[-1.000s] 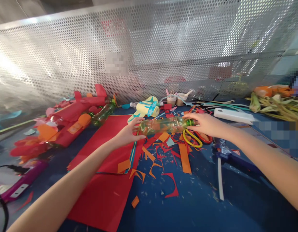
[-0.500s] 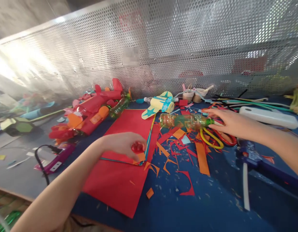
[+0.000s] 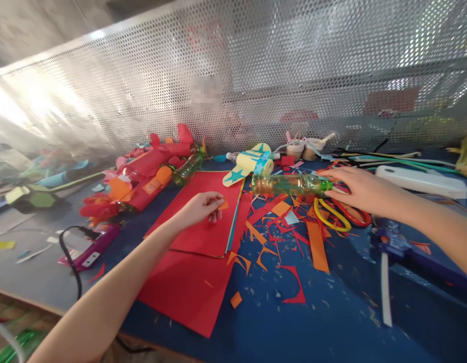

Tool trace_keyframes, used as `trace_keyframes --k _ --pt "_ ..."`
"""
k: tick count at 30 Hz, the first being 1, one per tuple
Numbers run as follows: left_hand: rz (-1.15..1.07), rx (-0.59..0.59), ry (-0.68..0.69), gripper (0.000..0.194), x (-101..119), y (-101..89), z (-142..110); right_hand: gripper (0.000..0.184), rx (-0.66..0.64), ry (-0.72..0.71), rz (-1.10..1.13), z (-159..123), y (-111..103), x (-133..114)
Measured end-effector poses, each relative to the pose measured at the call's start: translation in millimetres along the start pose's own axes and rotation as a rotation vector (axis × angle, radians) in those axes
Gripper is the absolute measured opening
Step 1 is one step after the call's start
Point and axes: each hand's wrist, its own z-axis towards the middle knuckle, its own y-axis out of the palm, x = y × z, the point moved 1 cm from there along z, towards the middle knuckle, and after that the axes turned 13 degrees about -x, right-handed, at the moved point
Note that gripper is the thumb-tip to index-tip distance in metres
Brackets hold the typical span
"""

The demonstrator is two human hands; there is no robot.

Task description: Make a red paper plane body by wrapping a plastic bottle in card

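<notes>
My left hand (image 3: 200, 207) pinches a small orange paper scrap (image 3: 224, 204) between thumb and fingers. It is above a stack of red paper sheets (image 3: 203, 237), with blue and yellow edges showing at the stack's right side. My right hand (image 3: 345, 185) has its fingers closed around the neck end of a clear green-tinted plastic bottle (image 3: 288, 184), which is held on its side. Just below that hand are a yellow loop handle (image 3: 334, 218) and a red one, apparently of scissors. A yellow paper plane with blue stars (image 3: 252, 164) lies behind the bottle.
Cut paper scraps (image 3: 273, 237) litter the blue table. At right are a blue glue gun (image 3: 403, 252) with a white stick and a white device (image 3: 418, 181). Red bottle models (image 3: 154, 161) and a purple power strip (image 3: 93, 249) are at left. A perforated metal screen (image 3: 256, 75) stands behind.
My left hand let go of the bottle, moved down-left to the red paper, and lifted the orange scrap from it. My right hand kept the bottle's neck end. The view turned left.
</notes>
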Motion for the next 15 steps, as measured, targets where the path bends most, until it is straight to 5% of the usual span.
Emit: trace_keyframes --k 5,15 --pt "-0.028 0.033 -0.090 0.029 -9 -5.8 21 0.047 -0.009 0.016 -0.019 -1 0 -5" --pt "0.103 0.197 -0.185 0.034 9 -44.9 96 0.046 0.020 0.010 -0.029 -1 -1 -8"
